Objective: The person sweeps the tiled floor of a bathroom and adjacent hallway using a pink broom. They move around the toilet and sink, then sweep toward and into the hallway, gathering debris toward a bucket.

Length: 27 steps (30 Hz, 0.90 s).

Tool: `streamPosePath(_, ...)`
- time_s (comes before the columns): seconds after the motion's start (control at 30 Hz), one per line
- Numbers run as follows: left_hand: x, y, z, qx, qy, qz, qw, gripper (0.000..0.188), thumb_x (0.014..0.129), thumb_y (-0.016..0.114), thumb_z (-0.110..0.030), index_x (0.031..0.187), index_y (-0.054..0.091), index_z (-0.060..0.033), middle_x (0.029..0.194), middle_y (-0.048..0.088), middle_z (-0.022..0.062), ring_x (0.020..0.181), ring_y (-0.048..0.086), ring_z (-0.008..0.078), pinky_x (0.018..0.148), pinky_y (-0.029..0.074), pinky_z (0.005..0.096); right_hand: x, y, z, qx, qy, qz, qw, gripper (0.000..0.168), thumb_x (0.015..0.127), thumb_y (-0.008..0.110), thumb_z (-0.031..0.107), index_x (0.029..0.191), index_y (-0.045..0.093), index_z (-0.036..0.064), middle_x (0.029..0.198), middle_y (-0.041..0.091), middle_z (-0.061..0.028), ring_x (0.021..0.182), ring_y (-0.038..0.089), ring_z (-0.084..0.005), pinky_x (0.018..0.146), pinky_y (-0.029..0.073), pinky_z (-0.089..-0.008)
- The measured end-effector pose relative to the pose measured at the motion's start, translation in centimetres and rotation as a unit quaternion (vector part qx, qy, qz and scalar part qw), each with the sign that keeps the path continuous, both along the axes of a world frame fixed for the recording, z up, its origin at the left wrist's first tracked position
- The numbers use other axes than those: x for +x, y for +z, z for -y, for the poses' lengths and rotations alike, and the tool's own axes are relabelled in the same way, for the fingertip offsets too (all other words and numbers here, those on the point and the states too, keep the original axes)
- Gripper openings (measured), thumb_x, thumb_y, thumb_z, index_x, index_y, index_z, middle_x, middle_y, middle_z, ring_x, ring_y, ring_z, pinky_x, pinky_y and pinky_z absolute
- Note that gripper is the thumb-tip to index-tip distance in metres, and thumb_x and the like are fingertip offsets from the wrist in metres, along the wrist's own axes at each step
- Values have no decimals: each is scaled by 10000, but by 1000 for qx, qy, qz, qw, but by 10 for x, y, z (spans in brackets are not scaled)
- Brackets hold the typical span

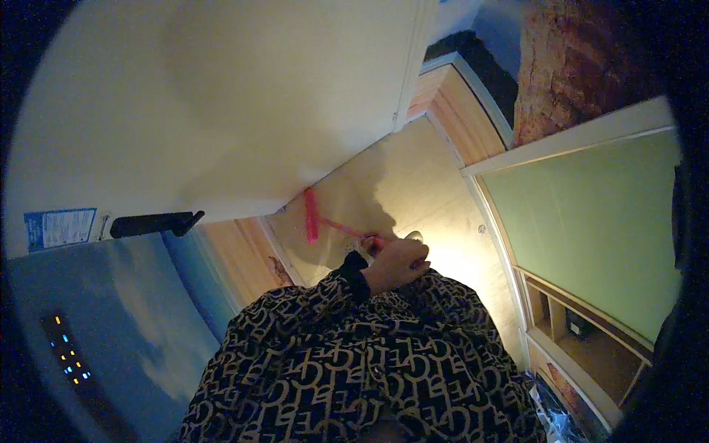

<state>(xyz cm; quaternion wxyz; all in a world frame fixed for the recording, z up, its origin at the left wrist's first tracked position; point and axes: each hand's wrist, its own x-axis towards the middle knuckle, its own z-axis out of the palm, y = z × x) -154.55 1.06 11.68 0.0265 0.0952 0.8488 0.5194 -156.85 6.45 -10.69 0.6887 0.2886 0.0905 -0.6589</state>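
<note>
In front of my torso, my left hand [396, 263] is closed around the handle [346, 228] of a red long-handled floor tool. Its narrow red head [311, 216] is on the floor, close to the foot of the pale door. Whether this head is a broom or a squeegee is unclear. My right hand cannot be told apart from the left in the dim, blurred area by the handle. A small pale rounded object [414, 237] shows just behind the fingers; its kind is unclear. My patterned black sleeve and jacket [354, 365] fill the lower middle.
A large pale door [277, 111] with a black lever handle [155, 223] and a paper notice [61, 228] rises ahead. Strong light falls on the beige floor [432, 177]. A green panel [581, 221] above wooden shelves [595, 354] stands right. Small indicator lights [69, 354] glow left.
</note>
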Motion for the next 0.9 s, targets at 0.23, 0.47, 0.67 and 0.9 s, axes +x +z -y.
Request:
streamPosePath(0.23, -76, 0, -120, 69, -154, -75, 983, 263, 787, 637, -263, 716, 513, -42, 714, 529, 136, 706, 539, 325, 655, 429, 429, -108, 34, -146, -13, -104, 106, 989, 177, 926, 466, 182, 936, 470, 5, 685, 537, -111, 516, 514, -132, 453, 467, -229)
streamPosePath(0.47, -70, 17, -150, 58, -381, 36, 922, 245, 791, 616, -255, 768, 554, -19, 736, 550, 149, 746, 552, 343, 688, 447, 438, -96, 99, -214, 241, -160, -209, 934, 168, 916, 517, 173, 830, 397, 93, 646, 428, 11, 481, 402, -61, 415, 371, -195)
streamPosePath(0.67, -92, 62, -161, -34, -344, -32, 938, 242, 790, 605, -249, 719, 558, -22, 714, 547, 165, 741, 544, 353, 687, 430, 466, -103, 71, -196, 159, -107, -154, 969, 124, 896, 510, 174, 870, 438, 77, 583, 414, 28, 474, 406, -64, 413, 360, -203)
streamPosePath(0.9, -110, 41, -165, -44, -285, -46, 957, 187, 740, 642, -138, 868, 574, -19, 878, 598, 171, 926, 559, 350, 860, 430, 457, -130, -26, -192, -24, -132, 28, 991, 122, 915, 501, 171, 903, 448, 61, 634, 463, 13, 480, 442, -67, 430, 407, -206)
